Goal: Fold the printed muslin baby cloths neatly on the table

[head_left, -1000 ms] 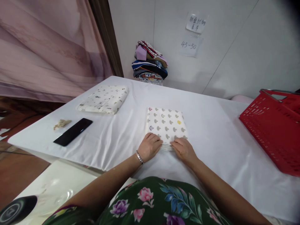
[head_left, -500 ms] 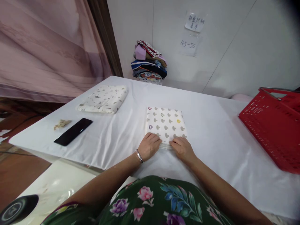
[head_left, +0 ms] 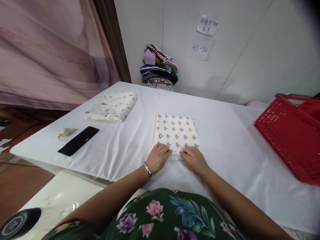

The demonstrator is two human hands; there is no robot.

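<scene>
Left hand (head_left: 158, 159), right hand (head_left: 195, 161) angled inward, pinching folded cloth (head_left: 177, 134).

Left hand (head_left: 158, 159) sits marginally closer to floral shirt (head_left: 160, 216) than half second ago; bracelet (head_left: 147, 169) shifts with it. Head view drifts slightly: wall signs (head_left: 207, 25) now a touch further left than one second ago.

A pink curtain (head_left: 45, 50) hangs beside a pale panelled wall (head_left: 230, 36) bearing handwritten signs (head_left: 207, 26); reddish-brown floor (head_left: 25, 186) shows past the white-clothed worktop (head_left: 225, 133).
</scene>
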